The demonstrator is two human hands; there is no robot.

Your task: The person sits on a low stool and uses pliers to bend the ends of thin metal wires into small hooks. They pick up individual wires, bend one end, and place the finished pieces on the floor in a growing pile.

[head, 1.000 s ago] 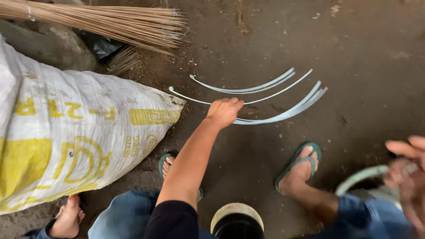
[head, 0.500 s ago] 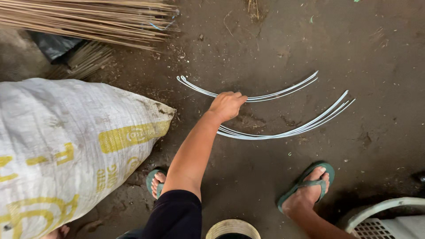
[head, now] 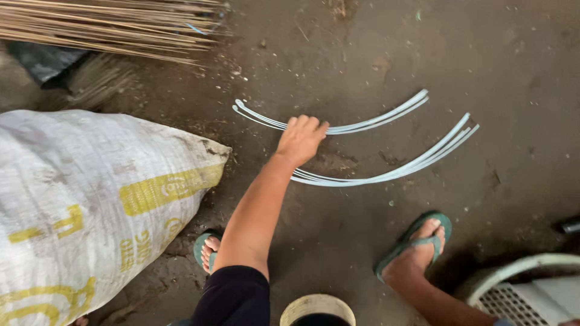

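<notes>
My left hand (head: 300, 140) reaches out over the dirt floor, its fingers stretched flat on the far bundle of thin, pale blue curved strips (head: 386, 115). A second, longer bundle of the same curved strips (head: 411, 166) lies just nearer, its left end beside my wrist. Both bundles bow towards me and rest on the ground. My arm wears a dark sleeve. My right hand is out of the picture.
A big white woven sack with yellow print (head: 90, 199) lies at the left. Thin brown broom sticks (head: 109, 27) lie at the top left. My feet in green sandals (head: 417, 247) stand below. A round container rim (head: 317, 302) and a pale plastic basket (head: 519, 290) sit at the bottom.
A second ago my left hand held a single strip apart from the bundles; that strip now lies with the far bundle, my fingers spread on it. My right hand has left the view.
</notes>
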